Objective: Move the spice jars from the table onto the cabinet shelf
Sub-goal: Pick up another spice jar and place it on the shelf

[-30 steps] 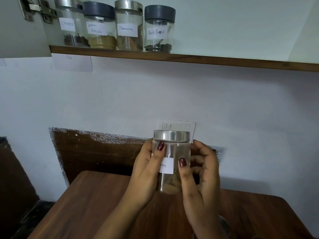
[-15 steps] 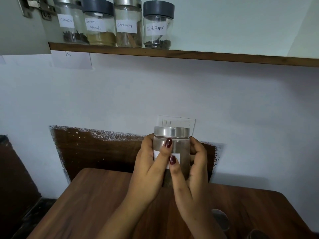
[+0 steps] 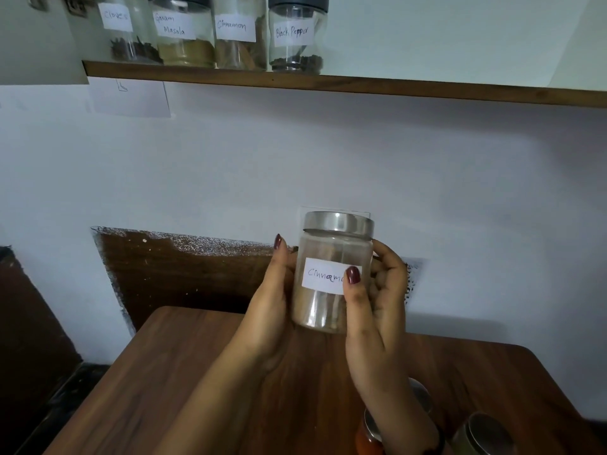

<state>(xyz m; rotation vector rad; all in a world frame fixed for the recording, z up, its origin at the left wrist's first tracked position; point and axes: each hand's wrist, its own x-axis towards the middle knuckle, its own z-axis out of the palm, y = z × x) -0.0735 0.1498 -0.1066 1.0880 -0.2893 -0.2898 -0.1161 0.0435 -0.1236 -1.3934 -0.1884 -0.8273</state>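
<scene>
Both hands hold a clear glass jar (image 3: 331, 257) with a silver lid and a white label reading "Cinnamon", upright above the far edge of the wooden table (image 3: 203, 382). My left hand (image 3: 272, 303) cups its left side. My right hand (image 3: 377, 310) grips its right side, thumb on the label. On the cabinet shelf (image 3: 394, 88) above stand several labelled jars: Cloves (image 3: 126, 31), Garam Masala (image 3: 184, 34), Cinnamon (image 3: 239, 34) and Black Pepper (image 3: 295, 34).
Three more jars sit on the table at the lower right: one with red contents (image 3: 368, 438), one behind my right wrist (image 3: 422, 394), and a metal-lidded one (image 3: 483, 435). The shelf is bare to the right of the Black Pepper jar. A white wall (image 3: 427, 178) lies between table and shelf.
The jar has been turned in my hands, and its label now faces me and is readable. My left fingers have slid off the front to the jar's left side.
</scene>
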